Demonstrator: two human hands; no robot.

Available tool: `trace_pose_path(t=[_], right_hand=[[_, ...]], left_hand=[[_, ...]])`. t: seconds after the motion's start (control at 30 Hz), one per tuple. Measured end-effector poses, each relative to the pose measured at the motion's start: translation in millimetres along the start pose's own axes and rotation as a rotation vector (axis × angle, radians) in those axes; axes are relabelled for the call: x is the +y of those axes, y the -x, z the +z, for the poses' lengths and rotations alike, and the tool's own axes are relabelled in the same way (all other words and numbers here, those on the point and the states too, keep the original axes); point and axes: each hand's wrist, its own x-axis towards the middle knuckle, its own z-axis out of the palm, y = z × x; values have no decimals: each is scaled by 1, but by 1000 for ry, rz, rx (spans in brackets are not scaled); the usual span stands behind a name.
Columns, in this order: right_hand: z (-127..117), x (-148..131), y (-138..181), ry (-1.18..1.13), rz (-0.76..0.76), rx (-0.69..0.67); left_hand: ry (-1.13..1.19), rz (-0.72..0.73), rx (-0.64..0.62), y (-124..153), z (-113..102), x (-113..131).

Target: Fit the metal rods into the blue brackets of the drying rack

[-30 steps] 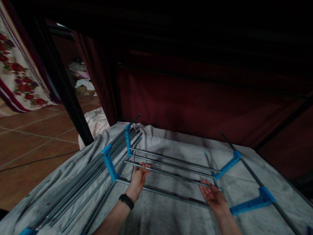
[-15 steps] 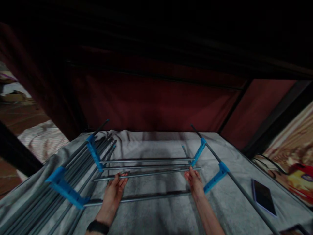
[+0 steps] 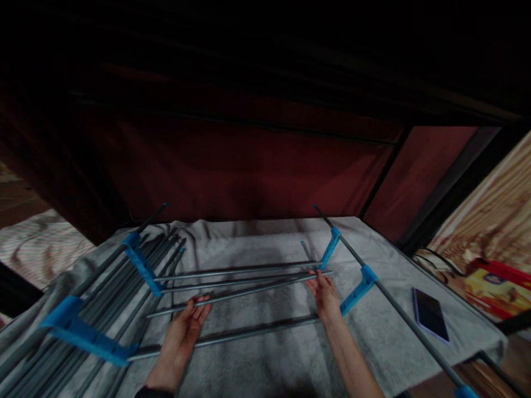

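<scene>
A loose grey metal rod (image 3: 244,291) lies slanted across a partly built rack on a grey cloth (image 3: 269,354). My left hand (image 3: 182,331) holds the rod's left end with fingers curled under it. My right hand (image 3: 326,296) grips the right end beside a blue plastic connector (image 3: 329,247). Two fixed rods (image 3: 236,272) run behind it between the blue connector bar on the left (image 3: 143,271) and that right connector. Another rod (image 3: 257,334) lies in front, joining a left blue bar (image 3: 83,334) and a right blue connector (image 3: 359,287).
A bundle of spare grey rods (image 3: 103,309) lies along the left. A long rod (image 3: 385,293) runs down the right side. A dark phone (image 3: 429,321) rests on the cloth at right. Dark red fabric walls (image 3: 249,166) close off the back.
The view swung right. The rod in my hands dropped at its left end and now lies slanted, its right end close to the far right connector.
</scene>
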Motion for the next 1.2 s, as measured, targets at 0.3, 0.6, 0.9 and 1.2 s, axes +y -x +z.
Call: trace_pose_path(t=[0.3,0.6,0.9,1.2], right_hand=[[-32,9,-4,45,44,110],[-76,23,-32,75,161,134],[-74,25,-43,34,248,164],[-57,32,-18,76,283,64]], left_hand=[[-12,77,-28,23,3,4],[-99,275,-137,57,25,14],[-112,322,-286,72,59,28],[-202,433,-439,80,92,6]])
